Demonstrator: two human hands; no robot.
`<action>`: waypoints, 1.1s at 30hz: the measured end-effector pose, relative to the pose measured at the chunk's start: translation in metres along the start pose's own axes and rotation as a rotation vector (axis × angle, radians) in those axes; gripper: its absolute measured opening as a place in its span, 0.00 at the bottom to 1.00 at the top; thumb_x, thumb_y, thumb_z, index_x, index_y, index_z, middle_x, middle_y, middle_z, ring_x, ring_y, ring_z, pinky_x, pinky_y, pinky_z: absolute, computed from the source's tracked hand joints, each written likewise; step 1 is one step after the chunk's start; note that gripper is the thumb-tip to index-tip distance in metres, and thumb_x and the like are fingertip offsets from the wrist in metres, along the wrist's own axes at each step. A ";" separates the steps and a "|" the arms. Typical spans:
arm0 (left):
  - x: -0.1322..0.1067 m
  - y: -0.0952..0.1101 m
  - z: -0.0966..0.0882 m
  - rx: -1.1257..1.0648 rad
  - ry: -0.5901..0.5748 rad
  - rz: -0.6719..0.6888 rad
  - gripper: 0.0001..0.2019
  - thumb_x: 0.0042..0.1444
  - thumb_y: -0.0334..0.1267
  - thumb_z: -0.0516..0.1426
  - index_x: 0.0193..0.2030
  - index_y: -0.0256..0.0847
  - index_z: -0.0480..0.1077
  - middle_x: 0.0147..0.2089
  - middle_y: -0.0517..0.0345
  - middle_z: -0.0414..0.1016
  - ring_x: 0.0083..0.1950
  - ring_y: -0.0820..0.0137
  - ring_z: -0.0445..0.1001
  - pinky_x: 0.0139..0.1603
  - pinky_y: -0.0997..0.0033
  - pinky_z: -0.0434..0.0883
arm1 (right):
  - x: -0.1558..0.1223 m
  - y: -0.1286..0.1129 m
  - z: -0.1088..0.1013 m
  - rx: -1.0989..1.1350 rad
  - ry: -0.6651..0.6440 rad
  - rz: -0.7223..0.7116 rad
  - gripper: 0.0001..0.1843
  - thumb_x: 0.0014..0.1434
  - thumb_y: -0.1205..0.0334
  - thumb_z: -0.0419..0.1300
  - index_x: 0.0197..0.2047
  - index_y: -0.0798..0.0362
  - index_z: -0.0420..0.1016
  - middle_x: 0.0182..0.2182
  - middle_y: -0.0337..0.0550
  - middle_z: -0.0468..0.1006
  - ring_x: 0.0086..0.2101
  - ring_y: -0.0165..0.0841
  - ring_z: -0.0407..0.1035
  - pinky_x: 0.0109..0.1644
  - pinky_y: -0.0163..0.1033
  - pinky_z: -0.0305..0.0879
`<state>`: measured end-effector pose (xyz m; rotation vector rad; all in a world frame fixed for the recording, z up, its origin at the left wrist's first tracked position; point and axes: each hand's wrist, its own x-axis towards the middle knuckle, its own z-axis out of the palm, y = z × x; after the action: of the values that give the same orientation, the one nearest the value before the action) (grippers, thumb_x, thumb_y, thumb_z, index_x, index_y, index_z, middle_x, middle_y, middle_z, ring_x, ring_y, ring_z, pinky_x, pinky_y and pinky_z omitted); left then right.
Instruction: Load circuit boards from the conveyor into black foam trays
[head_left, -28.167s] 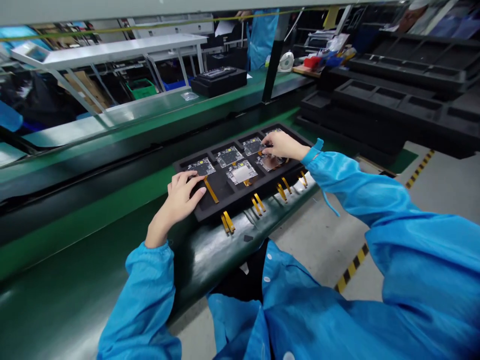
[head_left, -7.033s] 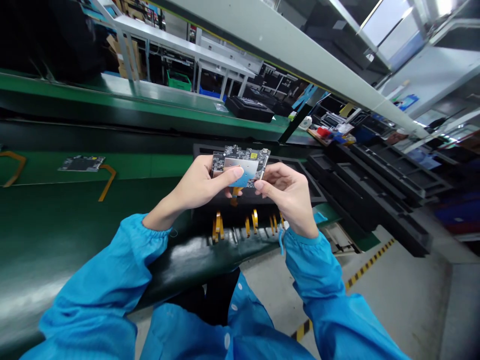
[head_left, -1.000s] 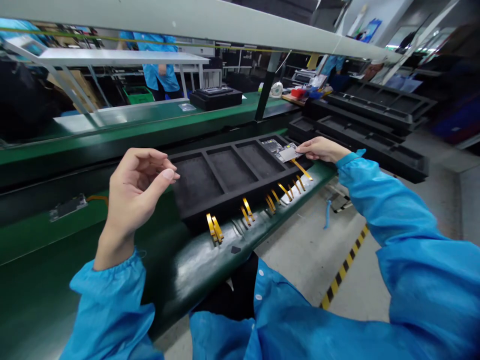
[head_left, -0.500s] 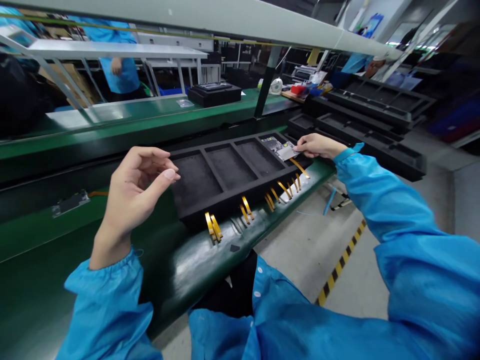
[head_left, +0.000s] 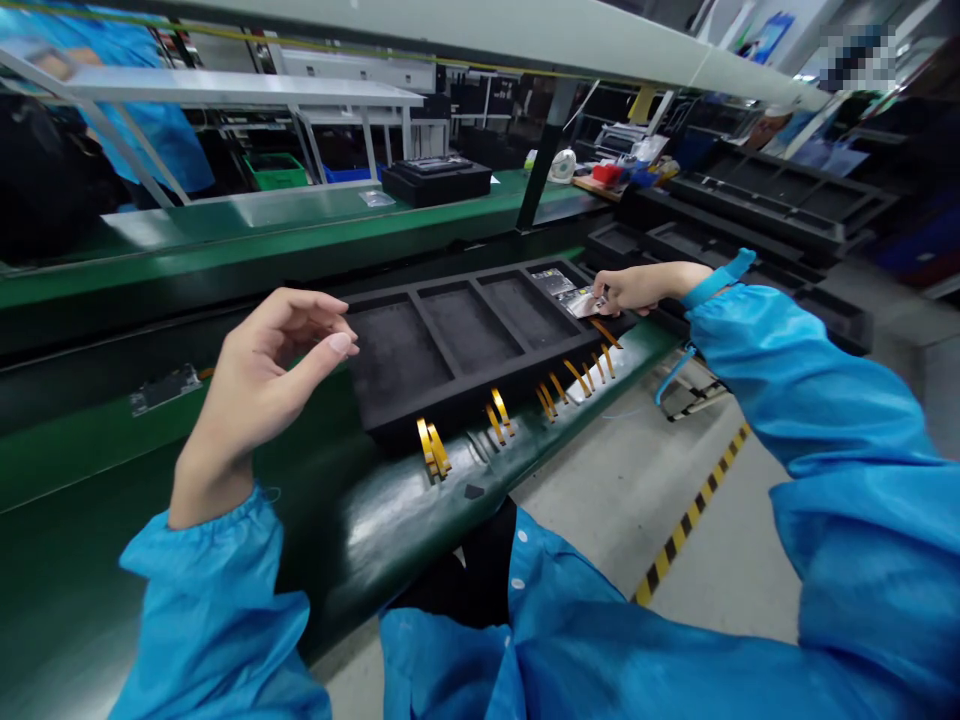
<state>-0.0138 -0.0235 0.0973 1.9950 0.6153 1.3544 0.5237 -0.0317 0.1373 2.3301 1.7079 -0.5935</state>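
A black foam tray (head_left: 454, 374) with several compartments lies on the green bench. My right hand (head_left: 637, 288) is at its far right compartment, fingers pinched on the edge of a circuit board (head_left: 577, 302) with a silvery patch, partly hidden by the fingers. Behind that, a second circuit board (head_left: 551, 281) sits in the same compartment. From under the held board an orange flex cable (head_left: 606, 334) runs out over the tray's front wall. My left hand (head_left: 281, 365) hovers by the tray's left end, holding nothing, thumb and fingers curled but apart.
Several orange flex strips (head_left: 499, 415) stand along the tray's front side. Another circuit board (head_left: 166, 390) lies on the bench at left, behind my left wrist. More black foam trays (head_left: 787, 200) are stacked at right. A pale beam (head_left: 450, 35) crosses overhead, and a co-worker's blue sleeve (head_left: 150, 130) shows behind.
My right hand has shifted slightly and its fingers now cover more of the board's right edge. The left hand keeps its pose. The view has turned a little; the co-worker behind has moved left.
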 end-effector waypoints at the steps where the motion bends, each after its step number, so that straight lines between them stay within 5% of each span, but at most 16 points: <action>1: 0.001 -0.001 -0.003 -0.001 0.016 -0.003 0.16 0.60 0.49 0.77 0.51 0.49 0.83 0.39 0.56 0.85 0.37 0.62 0.85 0.36 0.62 0.83 | 0.001 0.002 0.000 -0.014 -0.002 -0.011 0.25 0.61 0.50 0.78 0.58 0.47 0.80 0.26 0.38 0.78 0.21 0.35 0.69 0.26 0.39 0.60; 8: 0.003 -0.006 -0.020 0.002 0.189 -0.024 0.19 0.55 0.50 0.80 0.47 0.45 0.84 0.35 0.57 0.86 0.32 0.64 0.84 0.32 0.62 0.85 | 0.013 0.003 0.004 -0.252 0.154 -0.024 0.34 0.59 0.61 0.79 0.66 0.51 0.78 0.33 0.43 0.84 0.34 0.44 0.81 0.36 0.41 0.68; 13: 0.001 -0.002 -0.023 -0.002 0.201 -0.044 0.19 0.55 0.50 0.80 0.47 0.45 0.84 0.35 0.57 0.85 0.33 0.63 0.83 0.32 0.60 0.85 | 0.026 0.013 0.002 -0.069 0.204 -0.215 0.17 0.59 0.55 0.80 0.48 0.51 0.87 0.26 0.37 0.79 0.29 0.36 0.78 0.34 0.38 0.65; 17: 0.002 -0.005 -0.030 0.024 0.222 -0.049 0.20 0.53 0.50 0.80 0.46 0.45 0.85 0.35 0.57 0.85 0.33 0.63 0.83 0.31 0.61 0.83 | 0.024 0.005 0.004 -0.215 0.187 -0.209 0.41 0.45 0.69 0.82 0.64 0.50 0.84 0.50 0.48 0.84 0.43 0.48 0.83 0.44 0.43 0.76; 20: 0.002 -0.026 -0.051 0.095 0.239 -0.102 0.24 0.49 0.54 0.81 0.46 0.43 0.84 0.34 0.56 0.85 0.34 0.61 0.83 0.31 0.60 0.82 | 0.020 -0.006 0.007 -0.320 0.145 -0.234 0.49 0.47 0.69 0.77 0.73 0.45 0.78 0.65 0.52 0.76 0.54 0.53 0.81 0.55 0.47 0.80; 24: -0.003 -0.077 -0.096 0.177 0.420 -0.294 0.20 0.44 0.43 0.81 0.40 0.42 0.82 0.30 0.60 0.82 0.32 0.62 0.79 0.30 0.62 0.79 | 0.020 -0.012 0.006 -0.312 0.114 -0.257 0.47 0.48 0.70 0.74 0.72 0.44 0.79 0.61 0.50 0.78 0.53 0.51 0.80 0.53 0.46 0.80; 28: -0.019 -0.111 -0.126 0.355 0.660 -0.615 0.12 0.45 0.28 0.73 0.33 0.44 0.78 0.28 0.64 0.77 0.36 0.62 0.77 0.44 0.54 0.82 | 0.018 -0.011 0.004 -0.172 0.180 -0.366 0.27 0.57 0.71 0.72 0.60 0.55 0.86 0.48 0.46 0.82 0.40 0.36 0.79 0.45 0.37 0.74; 33: -0.049 -0.114 -0.126 0.762 0.550 -0.887 0.06 0.59 0.31 0.63 0.44 0.39 0.77 0.50 0.49 0.83 0.60 0.53 0.80 0.73 0.46 0.75 | 0.021 -0.008 0.018 0.029 0.246 -0.375 0.16 0.58 0.76 0.74 0.50 0.59 0.89 0.41 0.45 0.84 0.30 0.29 0.73 0.43 0.37 0.75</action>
<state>-0.1522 0.0515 0.0164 1.4199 2.2134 1.1290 0.5174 -0.0176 0.1132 2.1874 2.2896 -0.4009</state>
